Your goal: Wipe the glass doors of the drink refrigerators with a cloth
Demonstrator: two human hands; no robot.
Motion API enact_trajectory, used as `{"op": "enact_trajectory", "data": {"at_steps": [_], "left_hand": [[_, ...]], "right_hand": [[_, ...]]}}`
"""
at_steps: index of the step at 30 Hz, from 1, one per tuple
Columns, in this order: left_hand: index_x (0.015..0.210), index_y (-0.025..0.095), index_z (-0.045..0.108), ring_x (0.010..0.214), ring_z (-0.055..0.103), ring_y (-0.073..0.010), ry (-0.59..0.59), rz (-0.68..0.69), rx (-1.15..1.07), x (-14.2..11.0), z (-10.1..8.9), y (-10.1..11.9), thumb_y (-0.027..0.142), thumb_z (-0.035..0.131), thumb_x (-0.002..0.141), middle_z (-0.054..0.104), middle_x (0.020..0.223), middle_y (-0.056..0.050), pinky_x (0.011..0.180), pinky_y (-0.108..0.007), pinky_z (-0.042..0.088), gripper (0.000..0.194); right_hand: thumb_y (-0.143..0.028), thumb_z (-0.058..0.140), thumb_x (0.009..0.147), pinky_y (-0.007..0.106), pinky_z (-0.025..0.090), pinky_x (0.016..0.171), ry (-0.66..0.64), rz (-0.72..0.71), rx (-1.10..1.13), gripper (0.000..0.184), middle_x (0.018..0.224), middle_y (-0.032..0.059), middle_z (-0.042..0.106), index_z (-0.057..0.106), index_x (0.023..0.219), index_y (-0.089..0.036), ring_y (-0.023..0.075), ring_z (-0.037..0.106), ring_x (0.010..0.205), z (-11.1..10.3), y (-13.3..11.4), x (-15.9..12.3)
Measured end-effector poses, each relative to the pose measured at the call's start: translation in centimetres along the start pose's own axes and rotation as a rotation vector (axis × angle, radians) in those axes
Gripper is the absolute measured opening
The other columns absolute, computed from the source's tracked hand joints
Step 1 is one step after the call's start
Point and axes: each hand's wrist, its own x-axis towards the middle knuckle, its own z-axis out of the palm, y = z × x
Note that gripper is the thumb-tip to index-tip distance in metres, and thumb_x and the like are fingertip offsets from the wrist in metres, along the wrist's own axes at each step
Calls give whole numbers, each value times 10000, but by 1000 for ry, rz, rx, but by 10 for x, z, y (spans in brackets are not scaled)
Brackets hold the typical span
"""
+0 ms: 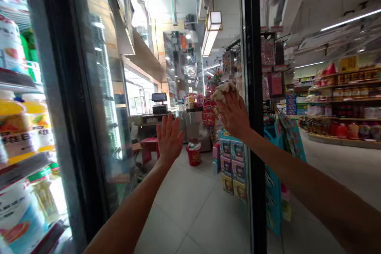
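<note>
A glass door with a black frame point(255, 87) stands open in front of me. My left hand point(169, 139) is raised with its palm toward the pane and fingers stretched out, holding nothing. It appears to rest flat on the glass. Higher up and close to the frame, my right hand point(233, 113) presses a crumpled beige cloth point(224, 91) against the pane. The fingers lie spread over the cloth, which sticks out past the fingertips and covers a small patch of glass.
At the left, refrigerated shelves point(18, 79) hold bottles with orange and white labels. Through the glass are a red bucket point(194, 155), a checkout counter with a monitor point(159, 97) and boxed goods point(233, 162). A blue display rack point(274, 182) and stocked store shelves point(345, 99) stand right of the frame.
</note>
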Motion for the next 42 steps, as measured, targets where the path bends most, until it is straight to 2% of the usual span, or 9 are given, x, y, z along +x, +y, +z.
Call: {"op": "enact_trajectory", "data": {"at_steps": [5, 8, 10, 15, 23, 30, 37, 39, 42], "left_hand": [[1400, 170, 241, 1377, 121, -231, -51, 5, -16, -13, -4, 10, 255, 423, 861, 253, 1455, -125, 1109, -447, 130, 575], [1401, 170, 240, 1376, 125, -234, -55, 13, -21, -16, -5, 11, 254, 421, 860, 248, 1456, -126, 1110, -448, 128, 576], [1402, 169, 237, 1376, 123, -236, -56, 14, -30, -17, -5, 9, 255, 419, 861, 243, 1458, -126, 1110, -451, 128, 577], [1398, 181, 247, 1376, 124, -233, -53, 3, -72, -20, -3, 4, 276, 405, 866, 230, 1465, -110, 1114, -455, 112, 564], [1386, 173, 282, 1376, 122, -229, -66, 13, -72, -22, -4, 2, 281, 413, 862, 243, 1459, -117, 1115, -442, 111, 551], [1393, 167, 260, 1374, 139, -234, -70, 77, -44, -33, -5, -2, 257, 439, 857, 252, 1456, -124, 1107, -444, 137, 573], [1393, 197, 260, 1368, 163, -213, -104, 149, -50, -55, -15, -20, 247, 437, 860, 290, 1443, -101, 1116, -410, 130, 564], [1393, 199, 259, 1369, 159, -210, -115, 155, -47, -60, -18, -23, 239, 431, 862, 292, 1442, -99, 1116, -405, 132, 560], [1390, 189, 266, 1372, 149, -216, -101, 155, -37, -63, -19, -24, 230, 424, 862, 291, 1442, -108, 1113, -414, 133, 553]], "right_hand": [[-180, 464, 813, 504, 248, 1069, -204, -241, 77, 460, 1414, 105, 363, 460, 1273, -208, 272, 206, 1357, -2, -37, -122], [-167, 453, 804, 427, 220, 1102, -233, -501, 156, 430, 1353, 45, 458, 505, 1226, -232, 199, 276, 1332, -1, -42, -157], [-175, 444, 813, 444, 206, 1101, -208, -442, 135, 444, 1379, 49, 424, 481, 1251, -235, 206, 242, 1346, -1, -33, -136], [-259, 442, 845, 547, 205, 1070, -51, 54, 23, 465, 1489, 93, 192, 417, 1307, -211, 292, 136, 1373, 1, -9, -38], [-159, 428, 818, 407, 184, 1121, -177, -592, 181, 438, 1391, 39, 415, 477, 1251, -210, 173, 208, 1360, 10, -69, -119], [-247, 451, 837, 528, 166, 1096, -30, 0, 60, 454, 1476, 76, 243, 435, 1290, -221, 259, 140, 1377, 10, -32, -14], [-159, 431, 809, 418, 177, 1125, -187, -511, 200, 468, 1401, 48, 400, 462, 1273, -208, 179, 245, 1348, 16, -88, -118], [-155, 420, 814, 421, 176, 1121, -177, -512, 189, 469, 1395, 41, 411, 456, 1277, -218, 172, 257, 1342, 15, -81, -111], [-207, 431, 834, 504, 167, 1096, -104, -193, 98, 456, 1437, 73, 335, 443, 1289, -230, 240, 196, 1364, 13, -55, -50]]}}
